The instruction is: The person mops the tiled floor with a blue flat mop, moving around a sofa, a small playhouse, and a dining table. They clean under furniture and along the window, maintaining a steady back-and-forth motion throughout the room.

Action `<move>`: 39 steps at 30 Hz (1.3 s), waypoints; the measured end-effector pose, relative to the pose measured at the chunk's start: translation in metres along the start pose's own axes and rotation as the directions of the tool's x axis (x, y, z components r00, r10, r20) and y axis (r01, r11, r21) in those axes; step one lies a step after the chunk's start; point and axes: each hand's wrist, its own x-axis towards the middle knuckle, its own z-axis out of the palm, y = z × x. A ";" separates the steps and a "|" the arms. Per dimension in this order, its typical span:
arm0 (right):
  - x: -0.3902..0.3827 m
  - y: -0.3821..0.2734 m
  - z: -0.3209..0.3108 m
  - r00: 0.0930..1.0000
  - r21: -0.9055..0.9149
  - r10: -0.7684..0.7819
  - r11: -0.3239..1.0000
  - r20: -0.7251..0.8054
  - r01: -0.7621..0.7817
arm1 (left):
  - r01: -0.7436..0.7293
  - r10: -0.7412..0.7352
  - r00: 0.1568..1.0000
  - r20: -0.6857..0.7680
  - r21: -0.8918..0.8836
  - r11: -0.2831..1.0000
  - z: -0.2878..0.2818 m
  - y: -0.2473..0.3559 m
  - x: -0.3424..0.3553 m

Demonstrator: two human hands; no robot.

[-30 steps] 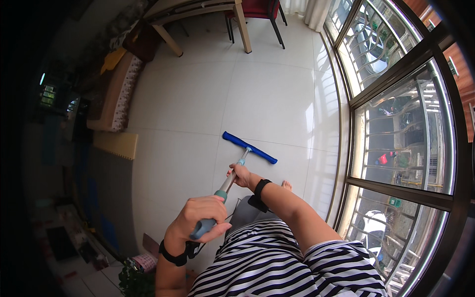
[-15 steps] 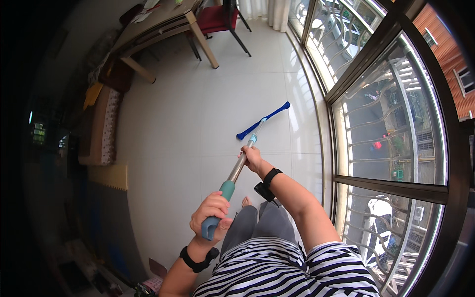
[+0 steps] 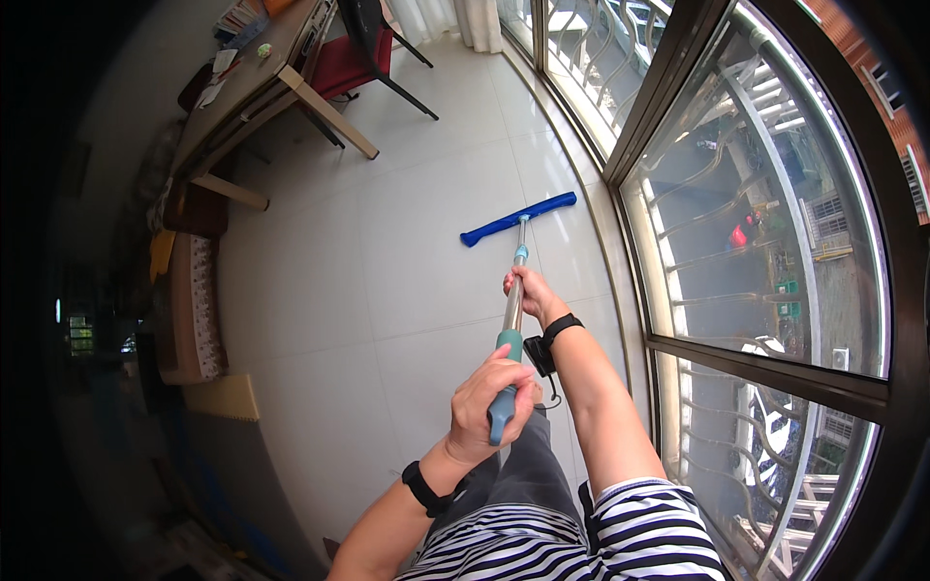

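A mop with a long blue head (image 3: 519, 219) lies out ahead of me, its head low over the pale tiled floor; whether it presses on the tiles I cannot tell. Its silver pole (image 3: 512, 312) runs back toward my body and ends in a green and blue-grey grip. My left hand (image 3: 484, 399) is wrapped round that grip near its end. Further up, my right hand (image 3: 535, 294) closes round the metal pole, just below a light blue collar (image 3: 521, 255). Dark bands sit on both wrists, the right one with a small black box hanging from it.
Tall framed windows (image 3: 756, 213) with curved bars line the right side. A wooden table (image 3: 247, 92) and a red-seated chair (image 3: 351, 64) stand at the far left. A low padded bench (image 3: 197, 320) is at the left edge. White curtains (image 3: 477, 21) hang at the back.
The mop head has turned to lie more crosswise, and the pole now points more straight ahead. Both hands have shifted to the right in view, still on the mop.
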 end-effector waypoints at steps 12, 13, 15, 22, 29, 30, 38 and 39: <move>-0.101 0.102 -0.043 0.987 0.277 -0.125 0.950 -0.097 0.147 | -0.057 0.133 0.922 0.364 -0.213 0.975 -0.060 0.048 -0.051; -0.108 0.120 -0.042 0.982 0.296 -0.145 0.939 -0.118 0.174 | -0.048 0.132 0.912 0.388 -0.220 0.974 -0.075 0.050 -0.060; -0.124 0.155 -0.040 0.979 0.316 -0.175 0.927 -0.106 0.200 | -0.038 0.136 0.901 0.412 -0.239 0.970 -0.105 0.052 -0.081; -0.174 0.273 -0.011 0.928 0.289 -0.186 0.914 -0.324 0.284 | 0.256 -0.121 0.953 0.279 -0.522 0.814 -0.202 0.043 -0.175; -0.149 0.394 0.007 0.948 0.087 0.036 0.996 -0.317 -0.009 | 0.189 -0.098 0.969 0.228 -0.419 0.888 -0.298 0.051 -0.252; -0.145 0.414 0.015 0.947 0.100 0.082 0.994 -0.310 -0.054 | 0.195 -0.104 0.967 0.232 -0.418 0.887 -0.316 0.056 -0.257; -0.147 0.519 0.098 0.938 0.061 0.305 0.952 -0.167 -0.299 | 0.251 -0.196 0.932 0.304 -0.156 0.955 -0.384 0.106 -0.268; -0.149 0.520 0.106 0.938 0.035 0.313 0.950 -0.150 -0.311 | 0.244 -0.197 0.943 0.270 -0.153 0.958 -0.385 0.111 -0.267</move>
